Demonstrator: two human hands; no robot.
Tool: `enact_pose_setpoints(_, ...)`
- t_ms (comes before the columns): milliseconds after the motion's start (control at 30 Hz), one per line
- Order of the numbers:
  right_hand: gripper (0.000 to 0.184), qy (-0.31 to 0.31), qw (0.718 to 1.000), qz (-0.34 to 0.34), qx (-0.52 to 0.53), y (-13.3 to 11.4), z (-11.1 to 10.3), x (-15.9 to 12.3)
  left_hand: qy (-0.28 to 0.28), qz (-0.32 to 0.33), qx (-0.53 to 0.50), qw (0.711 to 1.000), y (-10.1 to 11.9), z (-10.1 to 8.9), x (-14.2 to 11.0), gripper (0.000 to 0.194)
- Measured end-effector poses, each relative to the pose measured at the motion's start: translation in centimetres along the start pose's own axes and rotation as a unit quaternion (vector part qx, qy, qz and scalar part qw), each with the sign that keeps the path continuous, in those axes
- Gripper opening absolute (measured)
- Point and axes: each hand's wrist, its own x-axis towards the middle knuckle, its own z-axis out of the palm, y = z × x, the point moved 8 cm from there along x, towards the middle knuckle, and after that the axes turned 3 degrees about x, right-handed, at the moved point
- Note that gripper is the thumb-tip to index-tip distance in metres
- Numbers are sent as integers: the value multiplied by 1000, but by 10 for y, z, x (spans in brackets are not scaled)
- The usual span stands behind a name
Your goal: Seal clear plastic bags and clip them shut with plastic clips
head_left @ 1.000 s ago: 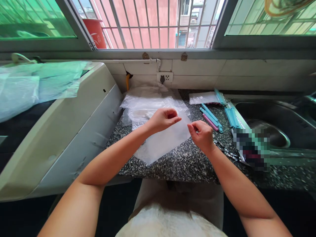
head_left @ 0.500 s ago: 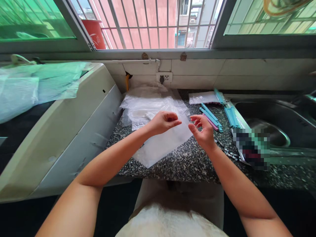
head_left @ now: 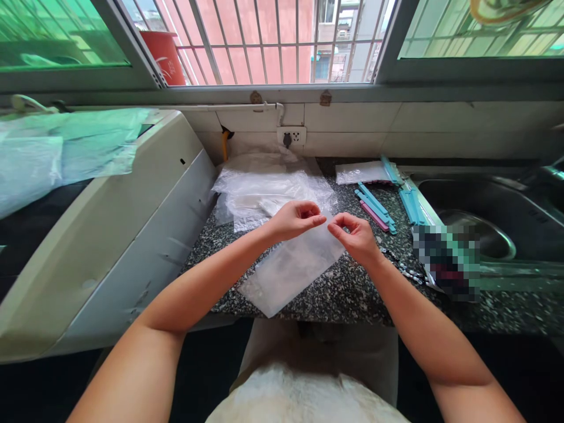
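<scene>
A clear flat plastic bag (head_left: 295, 267) slants from my fingers down toward the counter's front edge. My left hand (head_left: 299, 220) is closed in a pinch at the bag's upper end. Close beside it, almost fingertip to fingertip, my right hand (head_left: 353, 234) pinches the same end. The bag's edge between the fingertips is too fine to make out. Behind my left hand lies a loose pile of clear plastic bags (head_left: 273, 179). To the right of my right hand are blue sealing clips (head_left: 376, 205) and a pink clip (head_left: 373, 216).
Beyond the clips lies a flat packet (head_left: 363, 172), with more blue clips (head_left: 413, 207) beside the steel sink (head_left: 506, 235). A blurred-out package (head_left: 447, 264) rests by the sink's front corner. A large pale appliance (head_left: 132, 223) stands left; a wall socket (head_left: 291, 136) is behind.
My right hand has moved left and its fingers have closed into a pinch next to my left hand. The bag's lower end has shifted toward me.
</scene>
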Motion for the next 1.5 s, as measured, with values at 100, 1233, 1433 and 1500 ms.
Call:
enact_pose_setpoints(100,20,-6,1000,5,-4,1,2,0,5,-4,-25,1000,-4,1,1,19)
enact_pose_setpoints(1233,27,-44,994,90,34,25,12,3,49,10,-90,995,-24,-4,4,33)
enact_pose_setpoints(1433,23,-30,998,63,3,21,9,3,47,13,-88,995,-26,-4,6,35)
enact_pose_setpoints(1500,21,-18,999,38,-24,18,6,4,49,11,-93,994,-27,-4,6,36)
